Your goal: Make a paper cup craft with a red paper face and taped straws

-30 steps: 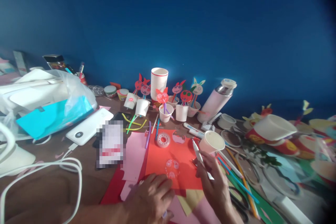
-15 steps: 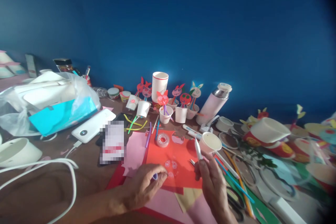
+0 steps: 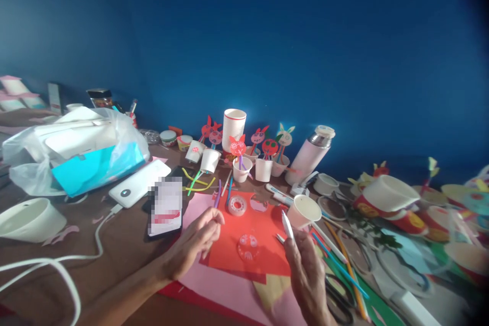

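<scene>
Hands first: right hand [image 3: 307,270] is pinching a slim white pen [image 3: 288,226] between thumb and fingers, narrow end aimed away from the wearer, just beside a round white paper cup [image 3: 300,220]. Left hand [image 3: 200,239] is half curled over the left part of a red rectangular paper sheet [image 3: 231,229]; from my feed I can't tell if it's pinching anything or touching the paper.

Sheet lies flat between the hands, a face in pale lines [image 3: 249,247] drawn near its middle. On its far part I see a clear tape roll [image 3: 232,205]. Pink paper [image 3: 214,285] shows under the sheet, on the near and left sides.

Right of the right hand: black-handled scissors [image 3: 340,298] and a thin blue stick [image 3: 346,270]. Left: phone [image 3: 166,204], screen blurred out for me, next to a white rectangular power bank [image 3: 139,183] with a cable. All on a dark brown tabletop [image 3: 122,252]. Behind: small white cups carrying paper animal heads, plus a leaning pale pink flask [image 3: 308,160] with a silver neck.
</scene>
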{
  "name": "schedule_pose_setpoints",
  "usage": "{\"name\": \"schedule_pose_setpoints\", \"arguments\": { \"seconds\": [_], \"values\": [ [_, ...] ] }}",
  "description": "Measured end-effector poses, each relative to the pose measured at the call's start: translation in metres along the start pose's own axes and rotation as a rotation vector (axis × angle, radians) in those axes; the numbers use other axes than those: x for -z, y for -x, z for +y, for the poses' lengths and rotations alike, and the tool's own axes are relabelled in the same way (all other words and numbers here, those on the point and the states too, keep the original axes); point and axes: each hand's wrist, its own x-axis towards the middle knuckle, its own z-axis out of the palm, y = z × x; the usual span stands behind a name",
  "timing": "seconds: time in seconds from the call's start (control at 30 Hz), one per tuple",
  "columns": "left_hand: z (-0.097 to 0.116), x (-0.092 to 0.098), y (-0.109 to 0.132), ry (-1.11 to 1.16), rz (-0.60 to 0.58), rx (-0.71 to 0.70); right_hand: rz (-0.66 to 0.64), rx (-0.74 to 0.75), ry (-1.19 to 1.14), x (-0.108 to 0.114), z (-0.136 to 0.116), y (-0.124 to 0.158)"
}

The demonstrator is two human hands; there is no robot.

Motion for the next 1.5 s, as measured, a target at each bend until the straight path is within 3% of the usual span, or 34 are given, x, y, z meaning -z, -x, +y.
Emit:
{"name": "schedule_pose_setpoints", "arguments": {
  "seconds": [0.2, 0.3, 0.43, 0.6, 0.8, 0.93, 1.13, 1.5],
  "values": [
    [-0.002, 0.009, -0.005, -0.144, 0.147, -0.098, 0.145, -0.079, -0.105, 0.003, -0.004, -0.002],
    [0.000, 0.009, -0.005, -0.244, 0.144, -0.091, 0.136, -0.084, -0.128, 0.001, -0.004, -0.003],
    [-0.003, 0.005, -0.006, -0.268, 0.072, -0.063, 0.062, -0.061, -0.097, -0.006, 0.000, 0.001],
    [-0.013, 0.003, -0.007, -0.168, 0.069, -0.021, -0.055, -0.032, -0.021, -0.012, 0.008, 0.010],
    [-0.024, 0.002, -0.009, 0.049, -0.020, 0.092, -0.363, 0.155, -0.015, -0.010, -0.002, 0.012],
    [-0.026, 0.003, -0.009, 0.027, -0.064, 0.105, -0.468, 0.180, 0.025, -0.009, -0.012, 0.013],
    [-0.025, 0.003, -0.008, 0.000, -0.098, 0.090, -0.505, 0.241, 0.217, -0.012, -0.007, 0.015],
    [-0.028, -0.002, -0.007, -0.070, -0.121, 0.080, -0.550, 0.267, 0.209, -0.013, -0.002, 0.017]
  ]
}}
